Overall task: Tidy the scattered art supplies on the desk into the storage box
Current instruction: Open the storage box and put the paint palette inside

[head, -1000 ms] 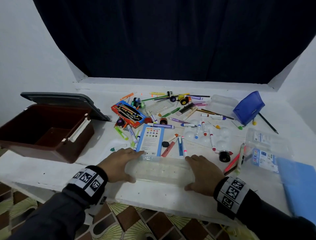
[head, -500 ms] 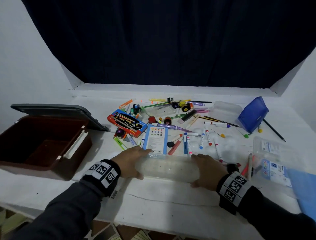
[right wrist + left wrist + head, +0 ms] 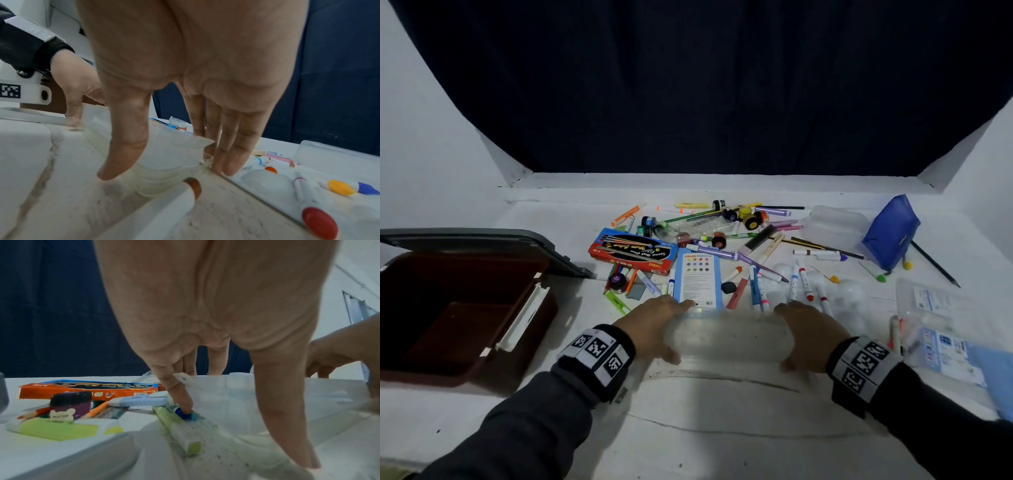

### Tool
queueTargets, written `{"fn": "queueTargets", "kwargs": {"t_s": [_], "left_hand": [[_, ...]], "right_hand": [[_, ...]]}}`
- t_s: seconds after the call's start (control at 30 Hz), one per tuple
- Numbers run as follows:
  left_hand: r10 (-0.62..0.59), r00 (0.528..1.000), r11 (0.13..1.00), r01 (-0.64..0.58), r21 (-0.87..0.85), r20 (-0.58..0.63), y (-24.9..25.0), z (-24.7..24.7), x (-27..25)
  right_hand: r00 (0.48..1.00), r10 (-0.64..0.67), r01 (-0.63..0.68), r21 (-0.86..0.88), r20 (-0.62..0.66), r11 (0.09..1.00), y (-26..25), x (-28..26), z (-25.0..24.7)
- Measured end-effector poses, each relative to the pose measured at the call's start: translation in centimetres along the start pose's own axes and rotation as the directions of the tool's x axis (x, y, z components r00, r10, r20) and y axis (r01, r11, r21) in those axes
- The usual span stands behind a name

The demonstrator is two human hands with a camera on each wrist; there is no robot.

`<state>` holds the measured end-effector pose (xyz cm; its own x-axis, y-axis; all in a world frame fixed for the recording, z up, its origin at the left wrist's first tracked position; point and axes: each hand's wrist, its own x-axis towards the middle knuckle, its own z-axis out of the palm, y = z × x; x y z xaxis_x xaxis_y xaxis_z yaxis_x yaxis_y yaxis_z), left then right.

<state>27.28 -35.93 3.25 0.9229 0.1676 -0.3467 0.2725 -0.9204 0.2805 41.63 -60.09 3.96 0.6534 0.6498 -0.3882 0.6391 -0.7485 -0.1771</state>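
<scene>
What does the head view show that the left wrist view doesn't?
Only the head view shows the open brown storage box, the blue pouch and both wrists. Only the left wrist view shows a left-hand finger touching a blue pen cap beside the clear tray, and the purple paint jar's "POSTER" label. Both show the left hand and right hand gripping that tray's ends, and the orange pencil box.

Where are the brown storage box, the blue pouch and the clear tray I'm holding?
brown storage box (image 3: 524, 310): head view, on its front wall by the white latch.
blue pouch (image 3: 890, 233): head view, mid face.
clear tray (image 3: 726, 339): head view, its middle between the hands.
</scene>
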Motion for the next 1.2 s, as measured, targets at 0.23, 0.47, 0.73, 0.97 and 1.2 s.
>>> {"fn": "queueTargets", "kwargs": {"t_s": [0.23,0.47,0.73,0.97,1.2], "left_hand": [[0.047,0.998,0.998,-0.045,0.048,-0.032,-0.1,-0.2,0.9],[0.059,0.998,0.994,-0.059,0.092,-0.003,0.0,0.6,1.5],[0.091,0.996,0.988,-0.091,0.123,0.006,-0.3,0.4,2.1],[0.094,0.995,0.989,-0.088,0.117,-0.045,0.1,1.0,1.8],[0.079,0.992,0.988,-0.065,0.138,-0.096,0.4,1.4,1.5]], "right_hand": [[0.999,0.027,-0.03,0.092,0.026,0.995,0.3,0.0,-0.1],[0.997,0.047,-0.056,0.139,0.064,0.989,0.9,0.0,-1.3],[0.995,0.059,-0.06,0.017,0.075,0.998,-0.2,0.2,-0.5],[0.994,0.018,-0.012,-0.057,0.105,0.998,-0.1,0.3,-0.9],[0.989,-0.111,0.119,-0.077,0.099,0.99,0.4,-0.5,-1.4]]}}
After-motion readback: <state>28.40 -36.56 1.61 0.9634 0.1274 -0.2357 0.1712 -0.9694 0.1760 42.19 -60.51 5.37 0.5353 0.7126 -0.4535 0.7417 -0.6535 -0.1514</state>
